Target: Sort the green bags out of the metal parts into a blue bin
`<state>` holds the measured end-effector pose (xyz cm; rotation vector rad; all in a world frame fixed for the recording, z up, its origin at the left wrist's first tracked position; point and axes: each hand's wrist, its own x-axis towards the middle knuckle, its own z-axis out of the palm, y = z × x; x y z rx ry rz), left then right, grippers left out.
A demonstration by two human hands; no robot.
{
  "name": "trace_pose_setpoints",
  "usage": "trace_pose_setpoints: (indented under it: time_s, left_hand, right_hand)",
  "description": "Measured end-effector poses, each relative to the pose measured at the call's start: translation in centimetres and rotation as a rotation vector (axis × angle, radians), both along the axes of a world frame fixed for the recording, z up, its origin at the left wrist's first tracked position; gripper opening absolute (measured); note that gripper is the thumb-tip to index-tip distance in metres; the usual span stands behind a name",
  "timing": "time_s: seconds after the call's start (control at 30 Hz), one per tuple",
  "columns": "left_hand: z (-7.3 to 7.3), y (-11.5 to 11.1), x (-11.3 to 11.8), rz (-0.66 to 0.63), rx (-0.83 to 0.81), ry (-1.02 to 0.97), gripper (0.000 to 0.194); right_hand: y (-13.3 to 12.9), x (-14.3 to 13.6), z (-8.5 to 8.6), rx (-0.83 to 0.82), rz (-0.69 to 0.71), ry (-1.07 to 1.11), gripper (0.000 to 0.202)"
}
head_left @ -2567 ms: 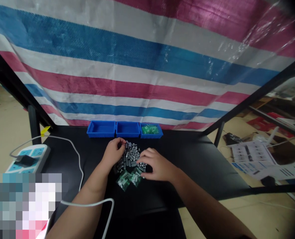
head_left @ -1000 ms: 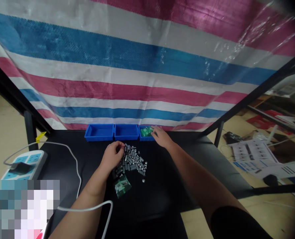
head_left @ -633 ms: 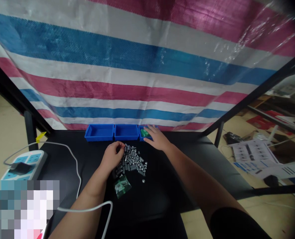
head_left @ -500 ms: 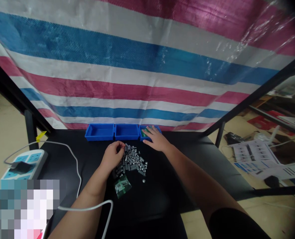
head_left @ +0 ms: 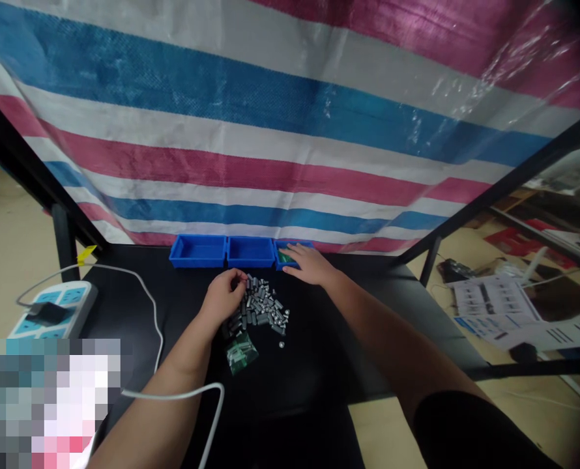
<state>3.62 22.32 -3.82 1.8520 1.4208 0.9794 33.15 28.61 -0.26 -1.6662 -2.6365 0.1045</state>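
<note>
My left hand [head_left: 225,298] is at the left edge of a pile of small grey and silver metal pieces [head_left: 265,305], its fingers curled and thumb and forefinger close together. What lies in that pinch, if anything, is too small to make out. My right hand [head_left: 310,264] stretches its fingers over the right-hand blue bin [head_left: 280,266], where a green packet [head_left: 285,256] shows partly under them. Nearer me, below the pile, lies a small clear-and-green bag [head_left: 242,354] with pale pieces inside.
Two more blue bins, one left [head_left: 199,263] and one middle [head_left: 251,263], stand along the back of the black table [head_left: 319,365]. A white power strip [head_left: 87,303] and its cable [head_left: 159,326] lie on the left. Striped sheeting [head_left: 270,176] hangs behind.
The camera view has shifted slightly. My right hand has drawn back a little to the right over the bin, showing more of the packet. My left hand stays at the pile.
</note>
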Motion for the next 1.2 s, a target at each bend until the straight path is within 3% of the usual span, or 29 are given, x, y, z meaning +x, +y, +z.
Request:
trace_pose_setpoints:
  time_s: [0.17, 0.23, 0.3, 0.37, 0.43, 0.6, 0.73, 0.9, 1.07, 1.13, 1.2]
  left_hand:
    - [0.0, 0.0, -0.1, 0.022, 0.002, -0.016, 0.015]
    - [0.1, 0.1, -0.2, 0.027, 0.005, -0.030, 0.016]
    - [0.1, 0.1, -0.3, 0.027, 0.008, -0.040, 0.016]
    - [0.0, 0.1, -0.3, 0.022, 0.004, -0.043, 0.016]
    - [0.0, 0.1, -0.3, 0.017, 0.005, -0.042, 0.015]
    - [-0.1, 0.0, -0.2, 0.015, 0.015, -0.049, 0.015]
    - [0.1, 0.0, -0.2, 0.007, 0.030, -0.042, 0.015]
    - [0.5, -0.1, -0.3, 0.022, 0.029, -0.042, 0.016]
    - [0.6, -0.1, -0.3, 0.041, 0.032, -0.037, 0.016]
    - [0.5, -0.1, -0.3, 0.040, 0.033, -0.036, 0.016]
    - [0.5, -0.1, -0.4, 0.042, 0.025, -0.039, 0.017]
  right_hand:
    - [-2.9, -1.7, 1.9, 0.121, 0.074, 0.085, 0.068]
    - [-5.8, -3.5, 2.6, 0.160, 0.197, 0.182, 0.065]
    - [-9.1, -5.8, 2.8, 0.093, 0.382, 0.286, 0.059]
    - [-12.4, -8.0, 2.1, -0.008, 0.560, 0.322, 0.052]
    - [-15.0, -9.9, 0.8, -0.046, 0.638, 0.298, 0.044]
    - [-17.3, -12.2, -3.4, 0.059, 0.587, 0.262, 0.029]
    - [-17.4, -12.3, -4.7, 0.176, 0.605, 0.300, 0.020]
    - [-16.2, -10.4, -2.5, 0.310, 0.512, 0.532, 0.022]
    - [-9.4, -5.5, 1.0, 0.494, 0.186, 0.630, 0.026]
    - [-6.0, -3.6, 1.6, 0.524, 0.048, 0.524, 0.024]
    - [-3.0, -2.1, 1.6, 0.509, 0.009, 0.482, 0.027]
